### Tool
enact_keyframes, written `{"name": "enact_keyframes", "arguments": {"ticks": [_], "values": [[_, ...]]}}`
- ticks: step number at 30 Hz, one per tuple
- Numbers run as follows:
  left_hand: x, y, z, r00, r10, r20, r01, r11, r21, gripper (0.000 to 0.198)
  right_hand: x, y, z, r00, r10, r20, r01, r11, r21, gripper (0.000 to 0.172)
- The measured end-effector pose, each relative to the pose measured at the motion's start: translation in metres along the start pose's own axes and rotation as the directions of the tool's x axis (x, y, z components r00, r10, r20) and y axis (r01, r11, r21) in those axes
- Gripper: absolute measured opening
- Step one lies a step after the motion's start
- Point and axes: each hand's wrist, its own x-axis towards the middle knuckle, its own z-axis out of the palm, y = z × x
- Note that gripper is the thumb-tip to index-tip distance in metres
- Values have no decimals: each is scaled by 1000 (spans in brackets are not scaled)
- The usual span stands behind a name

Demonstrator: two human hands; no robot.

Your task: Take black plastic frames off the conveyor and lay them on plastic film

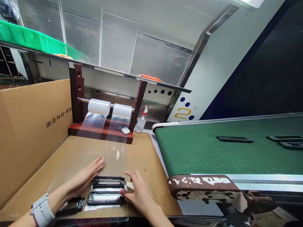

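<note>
Head view: L hand (86, 177) & R hand (139, 194) flank black frames (107, 190).

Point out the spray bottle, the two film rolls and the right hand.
Spray bottle (141, 121): head view, on its clear body.
Film rolls (98, 106): head view, on the middle of the left roll.
Right hand (139, 194): head view, on the back of the hand.

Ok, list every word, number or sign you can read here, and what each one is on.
"俱进科技-周转": printed in black on the cardboard box; the line runs on past the box's edge.
"2": orange numeral among blue dots on the white machine panel.
Nothing readable on the spray bottle.
</note>
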Motion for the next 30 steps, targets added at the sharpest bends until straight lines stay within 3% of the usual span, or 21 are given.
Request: {"name": "enact_keyframes", "arguments": {"ticks": [4, 8, 12, 15, 18, 20, 22, 25, 28, 30], "values": [[4, -10, 12, 986, 80, -148, -73, 996, 52, 86, -13, 13, 7, 994, -67, 87, 72, 996, -57, 53], [0, -10, 15, 943, 192, -271, -142, 971, 195, 82, -12, 14, 10, 990, -63, 122, 68, 997, -35, 39], [-15, -17, 9, 892, 343, -295, -241, 912, 333, 67, -8, 12, 5, 988, -53, 143, 52, 999, 6, 37], [-23, -41, 3, 841, 522, -139, -362, 735, 573, 54, -9, 16, 5, 988, -72, 140, 70, 997, 22, 37], [-25, -67, 0, 733, 668, 130, -441, 321, 838, 50, -11, 20, 6, 988, -93, 124, 90, 996, 28, 38], [-25, -76, 1, 673, 680, 290, -412, 19, 911, 58, -10, 21, 6, 987, -99, 125, 97, 995, 23, 39], [-25, -78, 2, 638, 662, 394, -361, -195, 912, 69, -8, 22, 7, 986, -95, 135, 93, 995, 19, 38], [-22, -81, 0, 643, 630, 435, -320, -296, 900, 80, -7, 24, 11, 986, -90, 139, 88, 996, 19, 38], [-16, -93, -9, 714, 563, 417, -337, -246, 909, 79, -14, 22, 11, 988, -85, 130, 82, 996, 23, 43], [-10, -105, -17, 737, 542, 405, -368, -181, 912, 79, -24, 17, 0, 992, -53, 111, 51, 998, 22, 55]]}}
